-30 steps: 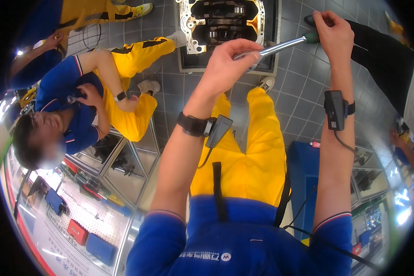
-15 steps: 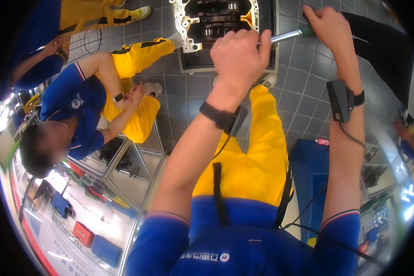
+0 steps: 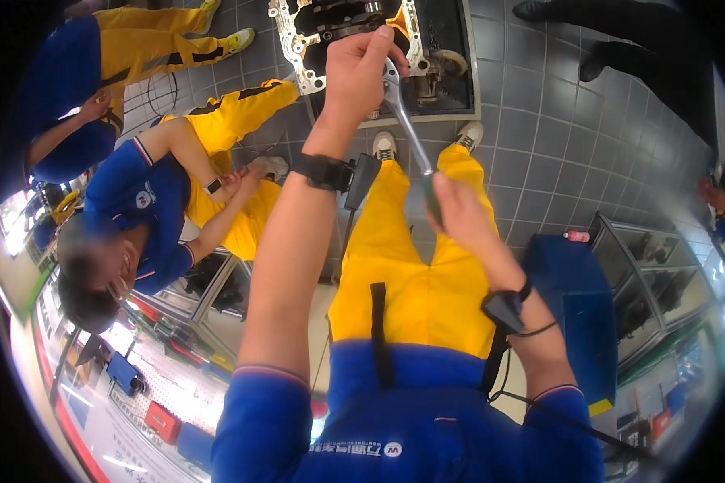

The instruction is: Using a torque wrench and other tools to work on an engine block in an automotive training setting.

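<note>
A ratchet wrench [image 3: 411,131] with a chrome shaft and green handle slants from the engine block toward my body. My left hand [image 3: 354,79] is closed round its head, over the open engine block [image 3: 298,55]; my fingers hide where the head meets the block. My right hand [image 3: 464,216] grips the green handle, above my right thigh. Inside the block, parts of a dark crankshaft [image 3: 350,18] show, with a pale metal rim around them.
The block stands in a grey tray [image 3: 463,111] on tiled floor. A seated person [image 3: 149,189] is close on my left, with another person [image 3: 64,105] behind. At right are a blue box [image 3: 568,282], a red can [image 3: 577,236], a metal-framed rack [image 3: 648,266] and dark-clothed legs [image 3: 620,44].
The handle has swung from the far right in toward my body, my right hand with it. My left hand has moved left with the wrench head. The view has shifted slightly.
</note>
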The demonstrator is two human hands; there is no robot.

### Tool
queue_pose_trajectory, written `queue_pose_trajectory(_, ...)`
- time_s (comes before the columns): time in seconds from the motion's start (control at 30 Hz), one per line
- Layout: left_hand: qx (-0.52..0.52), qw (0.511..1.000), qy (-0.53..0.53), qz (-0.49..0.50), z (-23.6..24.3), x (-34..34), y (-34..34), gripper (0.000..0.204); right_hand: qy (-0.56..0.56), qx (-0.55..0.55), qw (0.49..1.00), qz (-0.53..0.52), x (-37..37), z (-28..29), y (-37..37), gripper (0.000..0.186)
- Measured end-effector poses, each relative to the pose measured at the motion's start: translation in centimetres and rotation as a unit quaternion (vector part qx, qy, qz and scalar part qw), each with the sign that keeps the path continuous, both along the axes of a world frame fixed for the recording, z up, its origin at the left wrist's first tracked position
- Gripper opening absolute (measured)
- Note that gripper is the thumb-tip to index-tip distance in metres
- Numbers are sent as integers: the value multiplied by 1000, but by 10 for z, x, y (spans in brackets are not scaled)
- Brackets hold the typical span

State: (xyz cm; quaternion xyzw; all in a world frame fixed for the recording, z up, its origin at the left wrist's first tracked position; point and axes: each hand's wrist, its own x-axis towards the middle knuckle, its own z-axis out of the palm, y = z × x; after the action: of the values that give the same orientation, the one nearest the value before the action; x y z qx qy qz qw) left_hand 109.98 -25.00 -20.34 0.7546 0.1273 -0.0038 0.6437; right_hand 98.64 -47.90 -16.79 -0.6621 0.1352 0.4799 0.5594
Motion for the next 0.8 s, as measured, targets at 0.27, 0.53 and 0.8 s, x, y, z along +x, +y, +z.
queue_pose_trajectory(0.27,26,991,122,-45,9,-3,16,53,10,-96,995,-19,21,7,6,65)
queue_pose_trajectory(0.53,-1,999,47,-17,8,0,4,54,-69,-124,988,67,39,8,-2,76)
queue_pose_trajectory(0.8,-89,995,5,53,-5,-6,-6,54,46,-49,995,77,50,13,-13,72)
